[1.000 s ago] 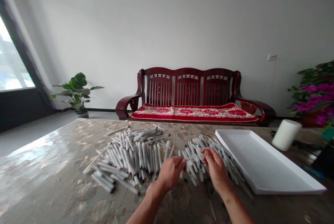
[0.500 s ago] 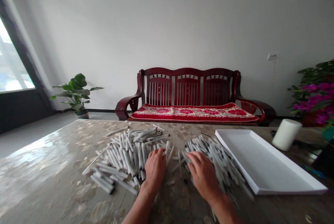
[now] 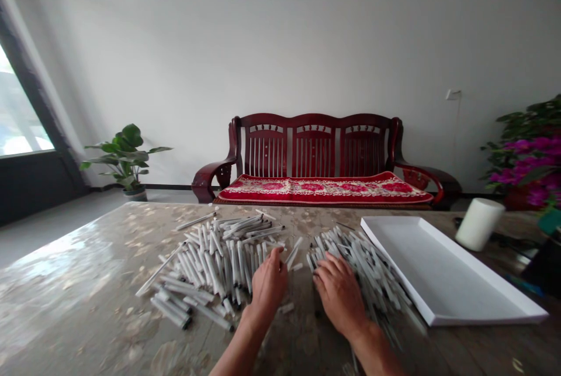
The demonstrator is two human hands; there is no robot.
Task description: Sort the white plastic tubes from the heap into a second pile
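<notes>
Two heaps of slim pens with pale, see-through barrels and some dark ends lie on the table. My left hand (image 3: 268, 282) is at the right edge of the left heap of pens (image 3: 210, 262). Its fingers are curled in and hide whatever is between them. My right hand (image 3: 339, 291) rests against the near left side of the right heap of pens (image 3: 366, 253), fingers stretched over the barrels and slightly apart. Between the heaps, just beyond my left fingers, lie a few loose pens (image 3: 294, 252). A small pale piece (image 3: 286, 308) is on the tabletop between my wrists.
A shallow white tray (image 3: 432, 268) stands right of the right heap, with a white cylinder (image 3: 480, 224) beyond it. The patterned table (image 3: 87, 300) reaches toward a red wooden bench (image 3: 313, 148). Purple flowers (image 3: 532, 165) stand far right, a potted plant (image 3: 129, 157) far left.
My left hand has shifted right, away from the left heap, and its fingers have curled. My right hand has moved slightly, pressing the gap-side pens closer to the right heap.
</notes>
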